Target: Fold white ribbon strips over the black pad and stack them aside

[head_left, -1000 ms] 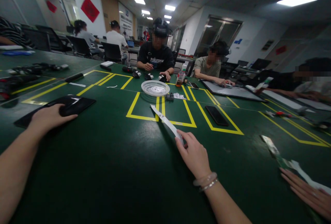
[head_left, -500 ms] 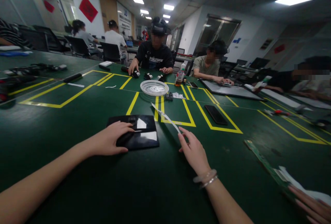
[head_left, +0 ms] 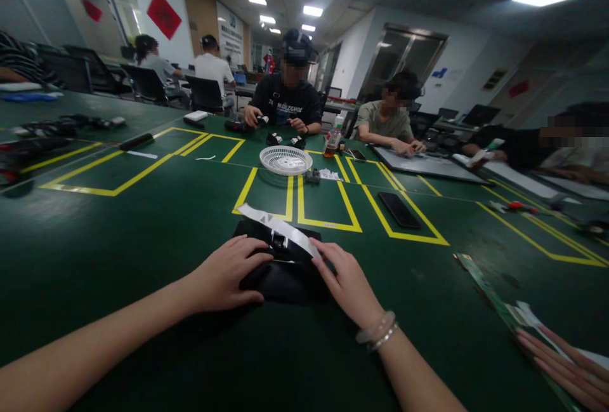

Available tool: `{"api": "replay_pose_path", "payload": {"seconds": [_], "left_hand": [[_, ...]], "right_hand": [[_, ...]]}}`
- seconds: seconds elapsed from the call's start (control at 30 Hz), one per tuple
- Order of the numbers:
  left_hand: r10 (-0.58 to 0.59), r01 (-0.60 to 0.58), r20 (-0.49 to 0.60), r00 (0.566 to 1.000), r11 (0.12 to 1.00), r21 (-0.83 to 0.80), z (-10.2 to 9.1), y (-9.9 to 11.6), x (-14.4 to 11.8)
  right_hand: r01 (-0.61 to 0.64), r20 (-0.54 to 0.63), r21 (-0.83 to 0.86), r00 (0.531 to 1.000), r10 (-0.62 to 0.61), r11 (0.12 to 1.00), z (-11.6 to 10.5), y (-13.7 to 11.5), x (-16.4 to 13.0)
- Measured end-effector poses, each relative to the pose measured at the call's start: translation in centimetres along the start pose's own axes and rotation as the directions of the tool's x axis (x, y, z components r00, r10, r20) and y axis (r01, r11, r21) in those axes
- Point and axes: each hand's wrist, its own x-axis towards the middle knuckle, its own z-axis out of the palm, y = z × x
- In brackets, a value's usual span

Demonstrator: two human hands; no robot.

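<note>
In the head view a glossy black panel (head_left: 285, 282) lies before me on the green table, with a small raised part near its far side. My left hand (head_left: 233, 272) grips the panel's left side, fingers on top and thumb at the near edge. Between the thumb and fingers of my right hand (head_left: 342, 275), a thin white strip (head_left: 278, 225) is pinched by its right end. The strip slants up to the left over the panel's far part; whether it touches the surface I cannot tell.
A white plastic basket (head_left: 285, 161), a small grey part (head_left: 313, 176) and a bottle (head_left: 332, 139) stand beyond the panel. A phone (head_left: 398, 210) lies to the right. At lower right, another person's hand (head_left: 561, 361) rests by a long green board (head_left: 490, 288). Co-workers sit across the table.
The black panel has moved right and nearer me with my left hand. The white strip has swung left and now lies across above the panel instead of beside it.
</note>
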Motion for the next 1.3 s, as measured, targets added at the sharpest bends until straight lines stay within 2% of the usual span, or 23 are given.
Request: {"api": "replay_pose_path", "payload": {"seconds": [0.07, 0.13, 0.3, 0.53, 0.83, 1.0, 1.1, 1.3], "left_hand": [[-0.016, 0.019, -0.066, 0.998, 0.999, 0.035, 0.1, -0.1, -0.1], [0.014, -0.01, -0.083, 0.996, 0.999, 0.045, 0.0, -0.2, -0.2], [0.148, -0.148, 0.012, 0.989, 0.989, -0.014, -0.3, -0.8, 0.0], [0.232, -0.229, 0.057, 0.971, 0.972, -0.044, -0.2, -0.9, 0.1], [0.211, -0.212, 0.092, 0.973, 0.977, -0.003, -0.8, -0.2, 0.4], [0.132, -0.133, 0.069, 0.989, 0.991, 0.021, -0.1, -0.4, 0.5], [0.099, -0.102, 0.107, 0.989, 0.995, 0.019, 0.1, -0.6, 0.6], [0.033, -0.037, 0.178, 0.983, 0.999, 0.017, 0.0, -0.8, 1.2]], "right_hand": [[0.06, 0.061, -0.037, 0.996, -0.058, 0.997, -0.2, -0.2, 0.0], [0.108, 0.129, -0.078, 0.987, -0.098, 0.991, -0.4, -0.3, -0.1], [0.193, 0.215, -0.168, 0.964, -0.155, 0.967, -0.8, -0.4, -0.3], [0.215, 0.236, -0.19, 0.957, -0.168, 0.958, -1.0, -0.7, -0.4], [0.218, 0.233, -0.232, 0.959, -0.163, 0.948, -0.2, -1.6, -0.7], [0.219, 0.239, -0.26, 0.958, -0.158, 0.94, -0.2, -1.8, -0.7], [0.222, 0.23, -0.26, 0.959, -0.164, 0.94, -0.3, -1.6, -0.6], [0.198, 0.109, -0.249, 0.978, -0.175, 0.948, 0.0, -1.1, -0.3]]}}
